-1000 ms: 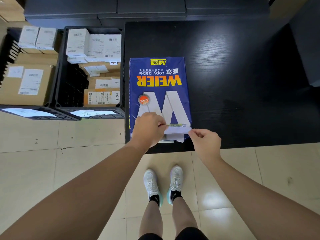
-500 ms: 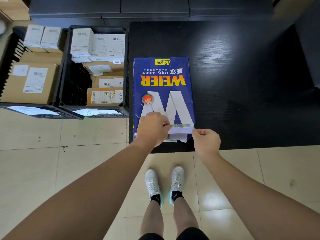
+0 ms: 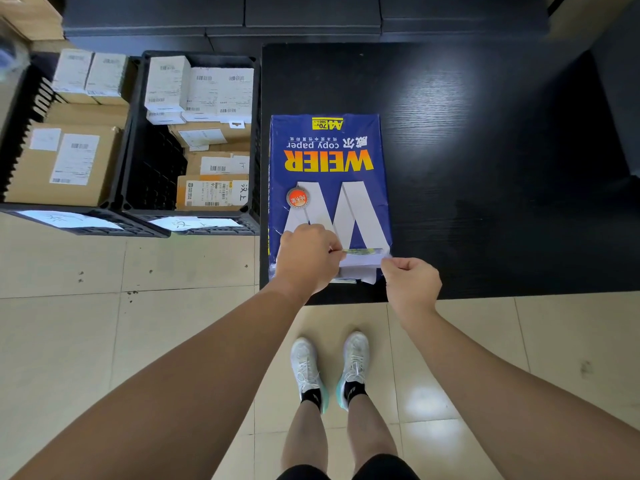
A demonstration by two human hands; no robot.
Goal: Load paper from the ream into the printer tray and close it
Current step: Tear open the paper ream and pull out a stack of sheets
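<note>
**Both hands pinch the torn end of the paper ream**

Nearest the camera, two white shoes stand on the pale tiled floor, just below the two forearms reaching forward.

The left hand is curled over the near left corner of the ream, its fingers closed together on the wrapper flap (the white, torn-looking end of the blue packaging). Just to the right of that grip, the right hand is closed too, thumb and forefinger pinched on the flap's right end. A thin strip of wrapper runs between the two grips.

Beyond the hands, the ream lies flat on the black table, its near end at the table's front edge and its long side running away from the person. Its printed lettering reads upside down from here.

To the left of the left hand's grip and farther away, two black crates sit on the floor, side by side, holding cardboard boxes with white labels. Behind everything runs a dark cabinet.
</note>
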